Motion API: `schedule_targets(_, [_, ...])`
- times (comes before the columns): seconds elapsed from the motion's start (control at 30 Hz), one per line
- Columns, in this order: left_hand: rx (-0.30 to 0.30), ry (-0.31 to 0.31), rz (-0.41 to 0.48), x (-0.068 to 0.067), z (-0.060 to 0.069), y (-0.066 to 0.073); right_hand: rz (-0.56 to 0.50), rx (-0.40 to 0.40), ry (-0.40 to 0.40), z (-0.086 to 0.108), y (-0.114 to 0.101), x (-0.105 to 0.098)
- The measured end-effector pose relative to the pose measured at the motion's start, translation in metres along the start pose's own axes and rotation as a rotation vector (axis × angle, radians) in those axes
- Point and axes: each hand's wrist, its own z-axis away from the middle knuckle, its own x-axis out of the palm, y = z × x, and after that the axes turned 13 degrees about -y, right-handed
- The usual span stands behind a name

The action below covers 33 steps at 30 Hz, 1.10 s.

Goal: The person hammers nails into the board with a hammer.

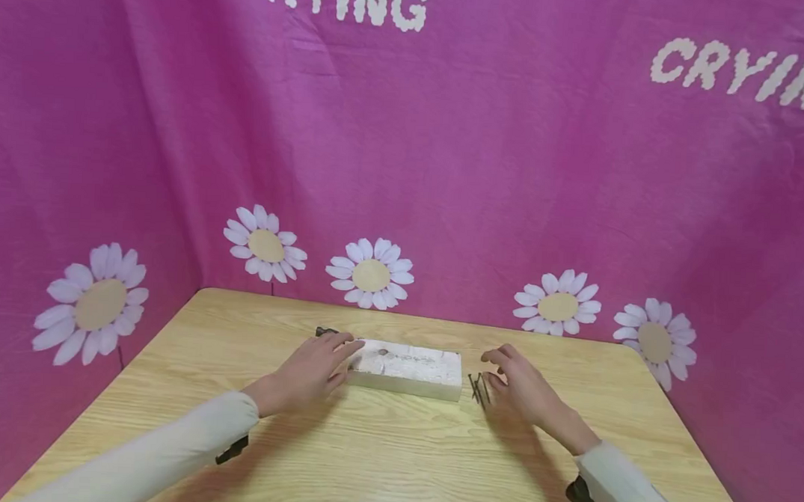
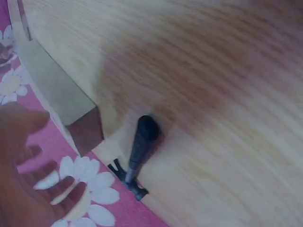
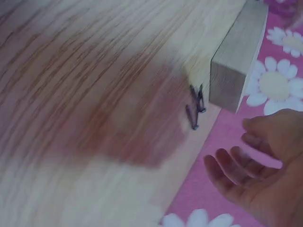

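A pale wooden block (image 1: pixel 406 368) with a rough whitish top lies lengthwise across the table. My left hand (image 1: pixel 309 370) is at its left end, fingers loosely bent and holding nothing; whether they touch the block I cannot tell. Under that hand lies a claw hammer (image 2: pixel 142 142) with a black handle; in the head view only its dark head (image 1: pixel 327 331) shows past the fingers. Dark nails (image 1: pixel 479 389) lie in a small bunch beside the block's right end. Just right of them is my right hand (image 1: pixel 527 387), its fingers relaxed and apart, with nothing held.
The wood-grained table (image 1: pixel 393 453) runs back to a pink cloth (image 1: pixel 459 171) printed with white daisies and lettering. That cloth also hangs along the left and right sides. Both forearms in pale sleeves reach in from the near edge.
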Motion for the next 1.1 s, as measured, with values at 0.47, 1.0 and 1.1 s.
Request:
schedule_targets(0.47, [-0.483,-0.180,0.200,0.004,0.031,-0.010,-0.321,0.398,-0.181,-0.007,0.013,0.012])
schedule_targets(1.0, [-0.507,-0.306,0.176,-0.011,0.010,-0.026,-0.033,0.560,-0.332,-0.028,0.063,0.036])
schedule_targets(1.1, [-0.491,-0.352,0.108,-0.011,0.008,-0.021,-0.093,0.519,-0.342,-0.029,0.098,0.050])
